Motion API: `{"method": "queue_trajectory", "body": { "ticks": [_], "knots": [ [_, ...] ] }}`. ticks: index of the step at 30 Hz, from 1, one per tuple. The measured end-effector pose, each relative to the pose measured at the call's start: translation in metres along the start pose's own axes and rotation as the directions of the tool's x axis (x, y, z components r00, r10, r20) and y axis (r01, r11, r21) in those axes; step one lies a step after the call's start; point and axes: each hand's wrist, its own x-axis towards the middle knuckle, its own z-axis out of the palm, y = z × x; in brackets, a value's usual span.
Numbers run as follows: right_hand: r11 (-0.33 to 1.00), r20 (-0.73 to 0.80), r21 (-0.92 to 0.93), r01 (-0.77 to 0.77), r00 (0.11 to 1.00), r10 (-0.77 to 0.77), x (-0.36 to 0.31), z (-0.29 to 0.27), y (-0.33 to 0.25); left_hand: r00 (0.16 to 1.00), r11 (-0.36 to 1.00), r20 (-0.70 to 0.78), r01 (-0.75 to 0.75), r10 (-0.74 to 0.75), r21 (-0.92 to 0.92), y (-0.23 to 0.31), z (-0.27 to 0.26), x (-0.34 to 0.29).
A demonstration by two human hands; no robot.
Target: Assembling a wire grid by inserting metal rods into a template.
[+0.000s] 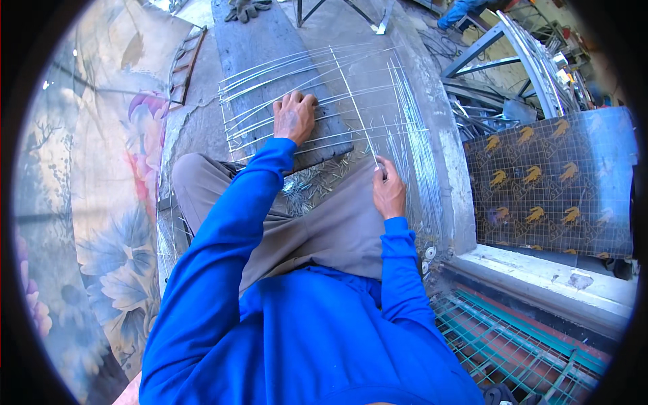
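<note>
Wires (270,66) lie side by side across a dark plank (236,30) in front of you in the head view, their right ends reaching past it over the grey floor (324,27). Your left hand (295,118) rests palm down among them with its fingers bent; whether those fingers close on any wire, I cannot tell. Your right hand (389,189) pinches the near end of a thin rod (351,96) between thumb and fingers. That rod slants away from you across the wires, to the right of your left hand. A crosspiece (225,121) runs along the wires' left ends.

Right of the rod, loose strands (413,128) lie lengthwise on the floor, beside a raised kerb (453,162). Clippings (307,185) are scattered at the plank's near end, by your legs (337,229). A grey glove (248,9) sits on the plank's far end. To your right you have a metal frame (503,30), a dark sheet (550,196) with yellow animal prints and, nearer you, green mesh (506,344); flowered sheeting (125,270) spreads on your left.
</note>
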Motion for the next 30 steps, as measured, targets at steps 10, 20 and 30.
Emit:
{"method": "queue_trajectory", "body": {
  "ticks": [10, 20, 30],
  "knots": [
    [1.0, 0.006, -0.007, -0.026, 1.0, 0.026, 0.001, 0.001, 0.004, 0.997, 0.996, 0.018, -0.08, 0.081, -0.044, 0.011, -0.009, -0.023],
    [0.999, 0.023, -0.01, -0.036, 0.999, 0.036, 0.004, -0.002, 0.006, 0.997, 0.99, -0.067, -0.058, 0.049, -0.128, 0.004, -0.03, -0.044],
    [0.996, 0.075, -0.07, -0.055, 0.995, 0.06, 0.009, -0.008, -0.003, 0.998, 0.998, -0.031, 0.046, -0.048, -0.052, -0.025, -0.056, -0.073]
  ]
}}
